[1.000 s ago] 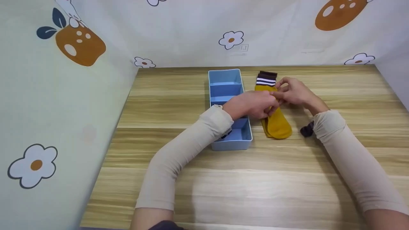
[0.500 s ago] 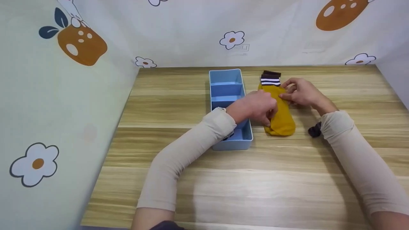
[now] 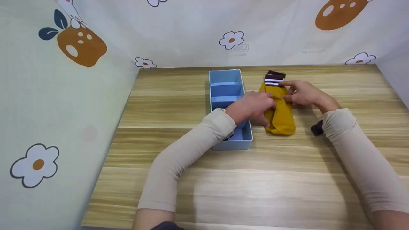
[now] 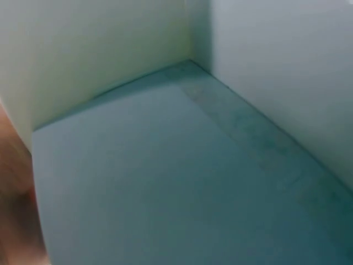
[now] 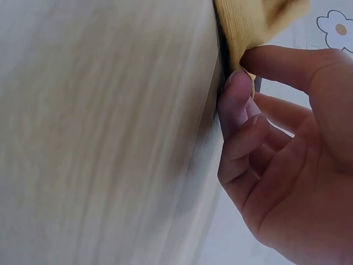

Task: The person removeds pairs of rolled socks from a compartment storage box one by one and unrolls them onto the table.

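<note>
A pair of mustard-yellow socks [image 3: 285, 118] with dark, white-striped cuffs lies stacked on the table, toes toward me. The two cuffs are slightly offset. My left hand [image 3: 255, 104] grips the left edge of the socks, its thumb low near the toe end. On the opposite side, my right hand [image 3: 305, 92] pinches the right edge, with its index finger reaching onto the striped cuff. The right wrist view shows thumb and fingertip nipping a yellow fold, the other fingers curled below. Between the hands the fabric is creased. The left fingertips are partly hidden.
Just left of the socks stands a long light-blue divided box [image 3: 232, 145], partly covered by my left forearm. Its blurred inner wall [image 4: 138, 165] fills the left wrist view. Behind the wood-grain table [image 3: 159, 105] hangs a printed cloth wall [image 3: 191, 35].
The socks have shifted a little right and their cuffs have spread apart. My right hand has moved right with them; the fabric is now bunched between both hands.
</note>
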Demonstrator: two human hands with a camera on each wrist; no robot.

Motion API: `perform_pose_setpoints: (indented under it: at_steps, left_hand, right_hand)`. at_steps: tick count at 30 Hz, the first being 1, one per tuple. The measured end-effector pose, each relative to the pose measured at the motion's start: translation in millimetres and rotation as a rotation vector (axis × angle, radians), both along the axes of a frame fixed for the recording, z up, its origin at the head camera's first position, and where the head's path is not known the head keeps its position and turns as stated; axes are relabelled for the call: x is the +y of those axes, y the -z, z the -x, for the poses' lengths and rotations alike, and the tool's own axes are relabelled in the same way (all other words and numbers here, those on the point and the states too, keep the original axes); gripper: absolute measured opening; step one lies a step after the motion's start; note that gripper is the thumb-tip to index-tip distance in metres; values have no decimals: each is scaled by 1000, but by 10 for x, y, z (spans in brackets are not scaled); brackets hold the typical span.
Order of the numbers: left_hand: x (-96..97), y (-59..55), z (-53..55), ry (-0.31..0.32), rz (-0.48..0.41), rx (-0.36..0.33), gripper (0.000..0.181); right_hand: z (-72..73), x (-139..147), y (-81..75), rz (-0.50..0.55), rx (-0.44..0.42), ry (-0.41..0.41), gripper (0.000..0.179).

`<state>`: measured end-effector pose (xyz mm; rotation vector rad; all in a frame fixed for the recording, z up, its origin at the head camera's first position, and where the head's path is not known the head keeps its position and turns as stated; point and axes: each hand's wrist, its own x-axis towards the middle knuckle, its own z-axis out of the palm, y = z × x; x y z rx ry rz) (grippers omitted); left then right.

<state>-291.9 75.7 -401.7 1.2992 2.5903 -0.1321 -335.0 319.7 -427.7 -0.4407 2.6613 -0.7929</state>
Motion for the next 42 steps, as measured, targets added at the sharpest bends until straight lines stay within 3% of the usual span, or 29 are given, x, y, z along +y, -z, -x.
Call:
perform_pose_setpoints:
  at_steps: [4, 9, 20, 29, 42]
  left_hand:
    - [10, -16, -20, -53, 59, -1, 85]
    - [27, -29, -32, -56, 94, 7, 92]
    - [57, -95, -107, -96, 134, 40, 88]
    - [66, -92, -126, -112, 171, 80, 95]
    - [52, -120, -155, -123, 180, 89, 91]
  right_hand:
    - [-15, 17, -3, 0, -4, -3, 64]
    - [-35, 37, -12, 7, -9, 8, 63]
    - [-66, 198, -50, -21, -39, 22, 65]
    - [-82, 153, -77, -102, -88, -28, 68]
    - [-45, 146, -72, -178, -120, 64, 79]
